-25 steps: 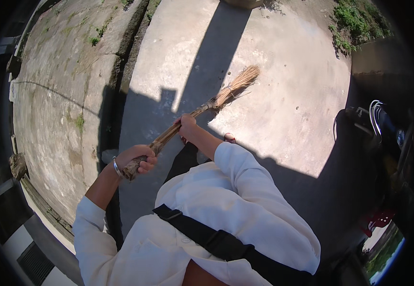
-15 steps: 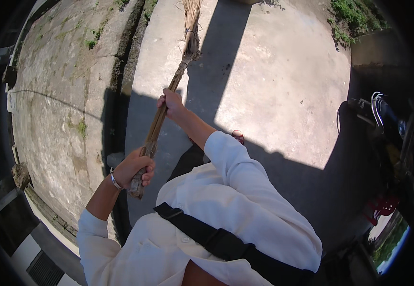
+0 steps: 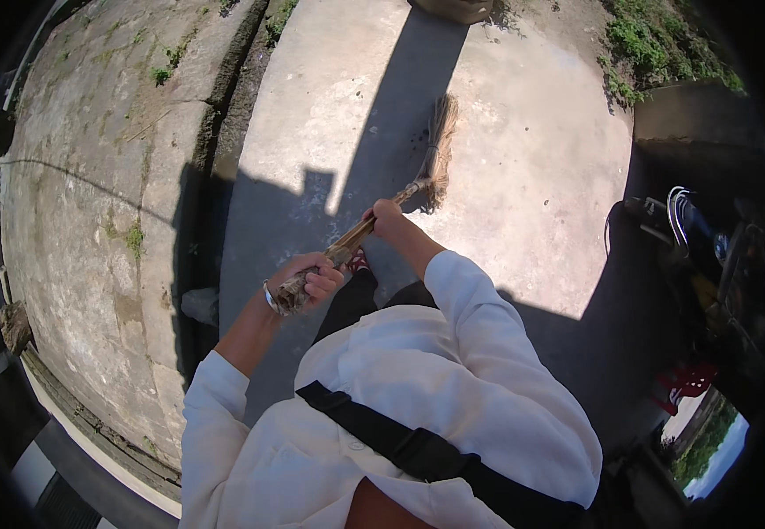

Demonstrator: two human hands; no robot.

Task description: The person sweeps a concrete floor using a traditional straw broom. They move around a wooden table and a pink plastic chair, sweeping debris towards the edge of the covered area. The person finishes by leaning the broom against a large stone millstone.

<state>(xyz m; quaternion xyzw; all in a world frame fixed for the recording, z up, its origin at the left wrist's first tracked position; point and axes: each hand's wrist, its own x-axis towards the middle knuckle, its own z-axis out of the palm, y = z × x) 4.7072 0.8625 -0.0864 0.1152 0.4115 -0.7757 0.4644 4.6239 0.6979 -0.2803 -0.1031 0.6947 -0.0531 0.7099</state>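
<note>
Both hands are closed around the broom [image 3: 381, 217]. The left hand [image 3: 312, 280] is wrapped round the near, butt end of the handle, a bracelet [image 3: 270, 297] on its wrist. The right hand [image 3: 386, 217] clasps the handle further out, ahead of and to the right of the left one. From this grip the handle runs on up and to the right, and the bristle head [image 3: 440, 150] lies beyond the right hand, standing nearly upright in the picture with its tips on the sunlit concrete slab [image 3: 523, 176], just at the edge of the person's shadow.

Left of the grip, well apart, a narrow gutter [image 3: 237, 106] parts the slab from a weathered concrete strip [image 3: 83, 203] with tufts of weed. Right of the grip, well apart and in deep shade, stands a parked vehicle [image 3: 700, 238]; below it a red stool [image 3: 684, 381]. Weeds [image 3: 656, 44] grow far beyond the broom head at the slab's corner. Nothing lies between the bristles and the slab.

Half a second ago the broom pointed up and left, its head near the gutter at the picture's top. Now the head has swung right and nearer, and the right hand has come closer to the body.
</note>
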